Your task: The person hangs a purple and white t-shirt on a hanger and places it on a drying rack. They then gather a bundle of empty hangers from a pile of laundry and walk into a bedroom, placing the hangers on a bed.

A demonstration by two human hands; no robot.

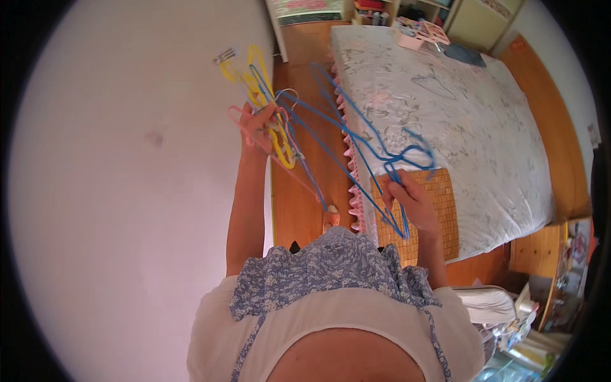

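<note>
My left hand (260, 125) grips a bunch of clothes hangers near the white wall: yellow hangers (281, 143), a pink hanger (236, 114) and some blue ones. A metal clip (225, 56) shows at the bunch's upper end. On the right, over the bed's edge, my right hand (408, 196) is closed around blue clothes hangers (363, 138), whose hooks point to the right. Their long frames reach left toward the bunch and overlap it in this view; whether the two groups touch I cannot tell.
The bed (468, 143) has a floral sheet, a woven bamboo mat (446, 215), a thin hanger (434, 87) and a pink box (410, 40) of small items. A white wall (143, 191) rises at the left. Between them runs wooden floor (296, 200). A wooden drawer unit (534, 250) stands at the lower right.
</note>
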